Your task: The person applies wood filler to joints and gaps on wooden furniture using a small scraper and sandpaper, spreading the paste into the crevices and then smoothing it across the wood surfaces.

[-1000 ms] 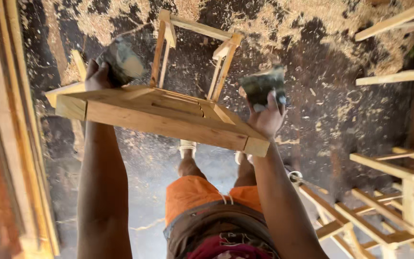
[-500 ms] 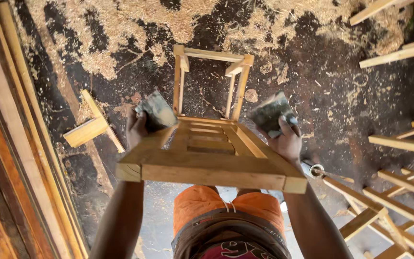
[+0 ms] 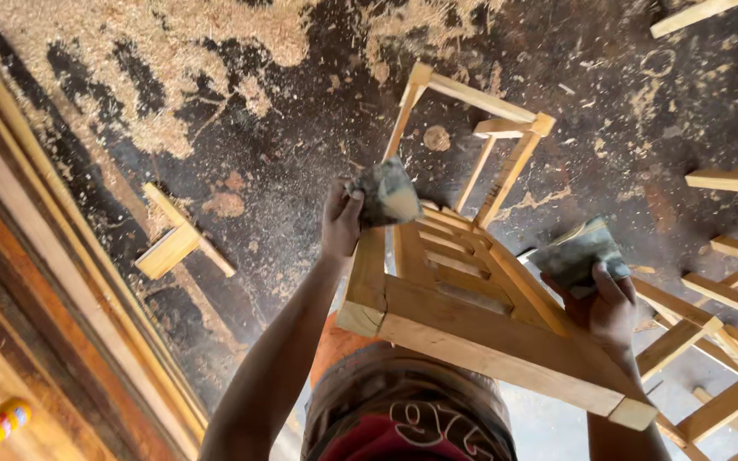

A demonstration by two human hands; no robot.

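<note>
Closest to me is the seat end of a bare wooden stool frame (image 3: 480,329), tipped over so its thick front rail sits just above my waist and its legs point away toward the floor. My left hand (image 3: 341,224) grips the left side rail near the top, fingers clenched around both the wood and a folded grey piece of sandpaper (image 3: 383,195) that sticks up past my thumb. My right hand (image 3: 606,309) clasps the right side rail, and it too pinches a worn grey sheet of sandpaper (image 3: 576,253) between fingers and palm (the paper hides most of the fingertips). Between my hands run the slats of the frame, narrowing toward the far legs and their cross rail.

Beyond the frame lies the dark floor (image 3: 301,154), strewn with pale sawdust (image 3: 164,51) that thickens into drifts at the far edge. A small T-shaped wooden offcut (image 3: 179,237) rests on the floor to the left, well apart from my left hand. More unfinished wooden frames (image 3: 728,282) stand to the right, near my right hand. Long timber boards (image 3: 36,282) run along the left side.
</note>
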